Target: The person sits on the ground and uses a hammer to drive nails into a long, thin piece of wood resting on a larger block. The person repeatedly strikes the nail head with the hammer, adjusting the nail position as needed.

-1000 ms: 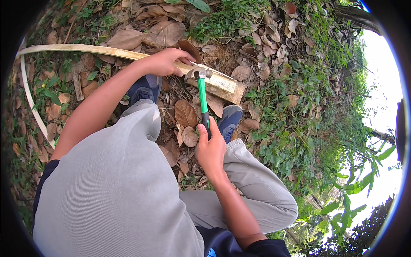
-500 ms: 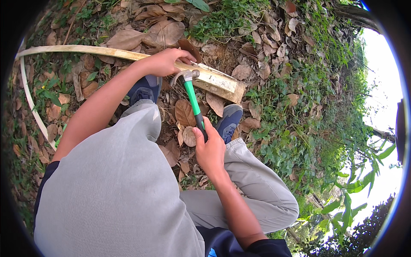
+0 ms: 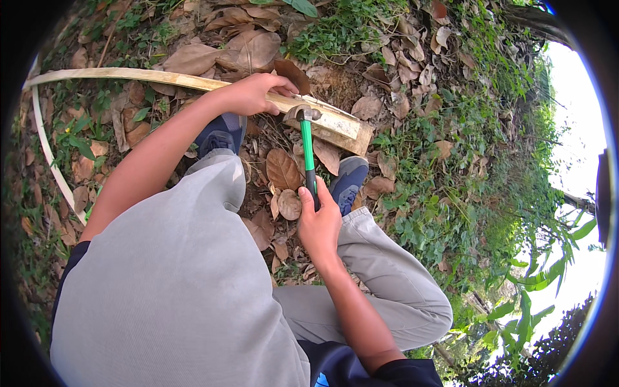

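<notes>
My right hand [image 3: 320, 226] is wrapped round the black grip of a claw hammer [image 3: 307, 145] with a green shaft. The hammer's metal head is over the near edge of the wood; whether it touches cannot be told. A long pale wooden strip [image 3: 155, 75] reaches in from the left, its right end lying along a thicker wooden block [image 3: 363, 140]. My left hand [image 3: 258, 93] grips the strip left of the hammer head, thumb on the near side and fingers over the far side. Its fingertips are partly hidden.
Dry brown leaves [image 3: 282, 169] and green plants [image 3: 425, 219] cover the ground. My shoes [image 3: 349, 184] are close to the wood, and my bent legs [image 3: 155, 284] fill the near side. Another thin pale strip [image 3: 48, 151] curves down at the far left.
The hammer head has moved right along the wood, and its shaft has gone from leaning left to nearly upright. My left hand stays in about the same place on the strip.
</notes>
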`<state>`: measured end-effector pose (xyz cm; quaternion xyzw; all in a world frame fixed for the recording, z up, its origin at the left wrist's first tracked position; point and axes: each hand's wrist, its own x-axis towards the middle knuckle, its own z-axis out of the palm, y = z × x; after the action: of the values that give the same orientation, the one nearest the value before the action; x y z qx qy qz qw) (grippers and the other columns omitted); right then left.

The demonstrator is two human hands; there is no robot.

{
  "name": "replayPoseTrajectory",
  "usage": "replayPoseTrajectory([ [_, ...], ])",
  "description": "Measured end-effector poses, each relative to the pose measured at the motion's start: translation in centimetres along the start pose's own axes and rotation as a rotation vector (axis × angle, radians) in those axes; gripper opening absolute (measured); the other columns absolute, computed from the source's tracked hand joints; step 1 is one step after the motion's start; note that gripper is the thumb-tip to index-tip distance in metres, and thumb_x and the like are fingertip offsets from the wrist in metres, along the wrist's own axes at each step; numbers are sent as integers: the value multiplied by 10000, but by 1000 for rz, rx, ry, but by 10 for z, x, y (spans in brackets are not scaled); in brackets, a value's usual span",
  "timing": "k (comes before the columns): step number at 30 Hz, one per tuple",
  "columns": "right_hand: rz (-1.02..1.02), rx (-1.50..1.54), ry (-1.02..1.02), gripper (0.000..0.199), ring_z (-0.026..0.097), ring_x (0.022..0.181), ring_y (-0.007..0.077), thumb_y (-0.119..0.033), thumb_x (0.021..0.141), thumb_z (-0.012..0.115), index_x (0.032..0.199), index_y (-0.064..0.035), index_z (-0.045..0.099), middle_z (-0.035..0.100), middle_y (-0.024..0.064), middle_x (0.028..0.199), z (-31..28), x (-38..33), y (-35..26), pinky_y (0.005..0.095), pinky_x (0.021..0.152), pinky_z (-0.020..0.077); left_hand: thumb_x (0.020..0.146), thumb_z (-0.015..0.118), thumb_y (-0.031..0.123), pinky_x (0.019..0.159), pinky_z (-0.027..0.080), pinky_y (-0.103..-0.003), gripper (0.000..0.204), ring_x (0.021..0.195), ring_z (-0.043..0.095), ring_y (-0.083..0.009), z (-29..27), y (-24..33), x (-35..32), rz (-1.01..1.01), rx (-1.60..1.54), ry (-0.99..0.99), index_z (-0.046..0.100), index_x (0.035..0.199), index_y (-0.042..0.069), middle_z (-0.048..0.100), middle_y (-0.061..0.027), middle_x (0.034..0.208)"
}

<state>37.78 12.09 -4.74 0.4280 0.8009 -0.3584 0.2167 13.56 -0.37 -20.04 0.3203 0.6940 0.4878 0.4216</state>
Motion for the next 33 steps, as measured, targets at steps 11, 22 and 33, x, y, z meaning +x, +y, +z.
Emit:
replayPoseTrajectory([
  [11,-148,62,103,417,708,853,375,-256,1025,663,1412,-107,616,722,199,1011,15,-10,12,444,752,540,852,701,-54,1120,480,-388,546,1291,628,-264,1,3,0,12,31,-17,600,1385,5,675,-149,1339],
  [22,-58,-21,96,432,711,814,379,-291,1017,681,1401,-99,639,727,232,1012,11,-3,12,445,729,532,855,721,-59,1126,478,-389,560,1313,614,-265,3,-3,-1,2,-23,-7,589,1395,1,663,-142,1361],
  [33,-208,41,171,432,752,943,347,-259,1003,708,1374,-45,653,751,226,1080,9,7,20,400,800,558,851,750,-31,1111,484,-431,661,1301,618,-269,4,2,-4,-123,-39,44,525,1466,62,672,-134,1356],
])
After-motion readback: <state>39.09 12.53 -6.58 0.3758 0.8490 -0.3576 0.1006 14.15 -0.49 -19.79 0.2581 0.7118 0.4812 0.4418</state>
